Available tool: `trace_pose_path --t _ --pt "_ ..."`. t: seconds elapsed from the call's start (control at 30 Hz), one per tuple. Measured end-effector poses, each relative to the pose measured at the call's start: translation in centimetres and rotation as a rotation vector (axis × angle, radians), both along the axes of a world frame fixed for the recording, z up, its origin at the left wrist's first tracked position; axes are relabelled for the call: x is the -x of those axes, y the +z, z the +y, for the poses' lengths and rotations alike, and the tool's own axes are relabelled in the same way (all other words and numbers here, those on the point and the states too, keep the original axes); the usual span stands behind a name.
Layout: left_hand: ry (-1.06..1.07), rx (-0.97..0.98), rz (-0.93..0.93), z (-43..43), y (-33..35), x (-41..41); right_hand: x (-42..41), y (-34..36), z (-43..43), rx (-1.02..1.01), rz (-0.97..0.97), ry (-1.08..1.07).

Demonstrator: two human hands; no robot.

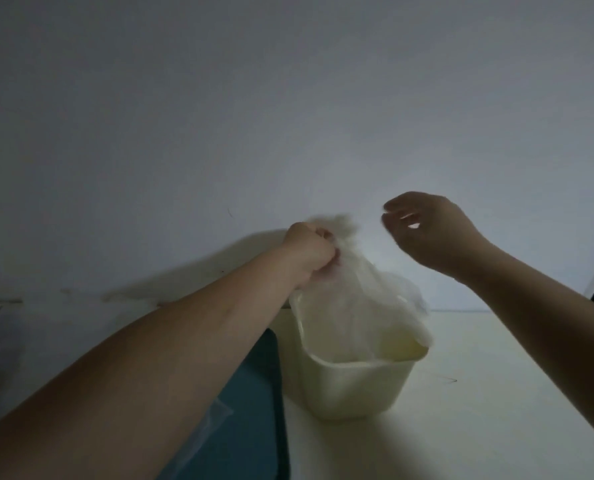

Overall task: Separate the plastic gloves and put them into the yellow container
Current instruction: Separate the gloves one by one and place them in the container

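Down at seven o'clock, under the left arm, lies a teal mat (254,393) with some clear plastic (216,420) on it. It may be more gloves, but it is too dim to tell.

Up near the middle, the left hand (307,251) is a tight fist. Its fingers are curled and pinch the top of a thin glove (351,306). The arm reaches far out and a bit up. The glove hangs down from the fist toward five o'clock. Its low end seems to dip into the tub (351,386). The tub sits on the table (496,375), just right of the mat.

I think this is the put-it-in step: one glove is free and hangs over the tub. Next, the left hand needs to go lower and open its fingers, so the whole glove drops inside. The glove is light and floppy, so it may cling to the fingers or hang over the rim.

At three o'clock from the left hand, the right hand (434,233) is up in the air, apart from the glove. Its wrist is bent. Its fingers are loosely curled, with the tips near the thumb, and it seems to hold nothing. It could reach for the next glove.
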State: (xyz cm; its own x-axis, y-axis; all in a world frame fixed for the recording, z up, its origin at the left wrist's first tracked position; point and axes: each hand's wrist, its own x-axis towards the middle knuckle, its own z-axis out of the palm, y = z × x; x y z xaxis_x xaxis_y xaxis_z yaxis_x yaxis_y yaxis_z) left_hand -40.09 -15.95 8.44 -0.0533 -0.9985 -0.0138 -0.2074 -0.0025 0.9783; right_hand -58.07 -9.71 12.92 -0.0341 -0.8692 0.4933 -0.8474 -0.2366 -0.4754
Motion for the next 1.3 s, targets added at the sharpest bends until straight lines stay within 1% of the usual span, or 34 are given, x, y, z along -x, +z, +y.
trace_pose_path --t 0.07,0.1,0.17,0.23,0.37,0.6,0.7,0.77,0.83,0.93,1.0,1.03,1.1,1.17,1.23,1.3 --pt "0.046 0.077 -0.161 -1.1 -0.7 -0.1 -1.9 0.3 1.5 -0.176 0.169 0.134" --pt "0.064 0.09 -0.187 -1.5 -0.9 -0.3 -3.0 0.1 2.0 -0.287 0.277 0.181" --pt "0.069 0.083 -0.171 -1.8 -1.1 -0.8 -5.2 -1.1 2.5 -0.497 0.433 0.24" --pt "0.062 0.104 -0.156 -1.8 -1.4 -1.5 -6.8 -2.9 2.1 -0.631 0.502 0.26" --pt "0.133 0.233 -0.133 -1.6 -1.5 -3.8 -8.5 -6.0 0.2 -0.75 0.584 0.259" --pt "0.102 0.241 -0.14 1.3 -1.3 -8.2 -10.0 -8.4 -1.0 -0.89 0.824 0.218" --pt "0.068 0.25 -0.16 3.7 -1.8 -10.1 -10.2 -6.0 0.0 -0.88 0.788 0.185" --pt "0.054 0.307 -0.209 6.1 -3.3 -11.9 -10.4 -3.5 1.1 -0.798 0.777 0.157" --pt "-0.006 0.323 -0.348 8.2 -5.1 -13.8 -11.0 -1.6 2.0 -0.674 0.758 0.133" --pt "-0.091 0.264 -0.625 10.4 -7.5 -16.5 -13.5 -0.7 3.7 -0.426 0.651 0.107" --pt "-0.108 0.245 -0.793 12.2 -8.4 -18.0 -16.1 -1.1 4.9 -0.306 0.591 0.146" --pt "-0.11 0.238 -0.848 13.5 -8.9 -18.7 -17.6 -1.9 5.4 -0.275 0.535 0.204" --pt "-0.137 0.226 -0.858 15.4 -9.9 -19.2 -19.6 -3.5 5.8 -0.27 0.397 0.332" --pt "-0.212 0.243 -0.821 16.3 -11.5 -20.2 -21.4 -5.8 5.8 -0.299 0.291 0.45" --pt "-0.258 0.267 -0.794 16.2 -13.6 -21.4 -21.8 -8.1 5.4 -0.317 0.19 0.51" --pt "-0.201 0.281 -0.759 15.6 -15.4 -23.5 -22.4 -9.9 4.6 -0.307 0.126 0.517"
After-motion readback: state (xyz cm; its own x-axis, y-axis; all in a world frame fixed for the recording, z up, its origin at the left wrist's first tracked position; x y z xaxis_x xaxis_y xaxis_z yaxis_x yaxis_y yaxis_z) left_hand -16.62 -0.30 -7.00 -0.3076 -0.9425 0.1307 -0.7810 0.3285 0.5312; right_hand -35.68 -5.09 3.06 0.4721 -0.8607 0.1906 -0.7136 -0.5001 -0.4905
